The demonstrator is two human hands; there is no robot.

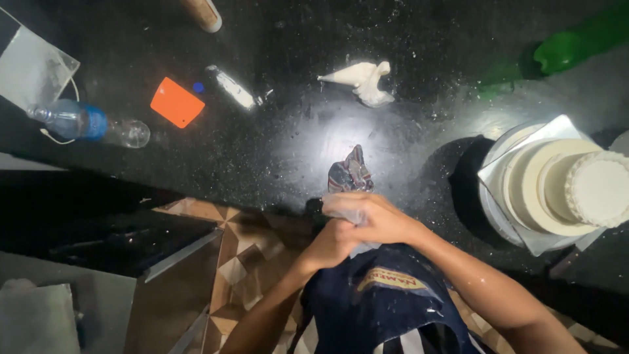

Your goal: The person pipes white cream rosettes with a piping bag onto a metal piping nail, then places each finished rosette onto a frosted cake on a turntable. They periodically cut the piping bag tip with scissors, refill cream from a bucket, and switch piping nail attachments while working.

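Down at the lower centre of the frame, both hands close around a piping bag with a dark swirled filling, held at the counter's near edge. The right hand wraps over the bag's clear upper part, fingers pressed together on it; the left hand clamps it from below, and the bag's bulging end points away toward mid-frame. Squeezed this tightly, the bag looks likely to burst or leak filling onto the counter or the apron, and a slip at the edge could send it to the patterned floor. At right, well apart, a tiered white cake sits on a silver board. A second white piping bag lies at upper centre, an orange scraper and a small bottle at upper left, and a plastic water bottle further left. Nothing lies between the hands and the cake, though the counter is speckled with crumbs.
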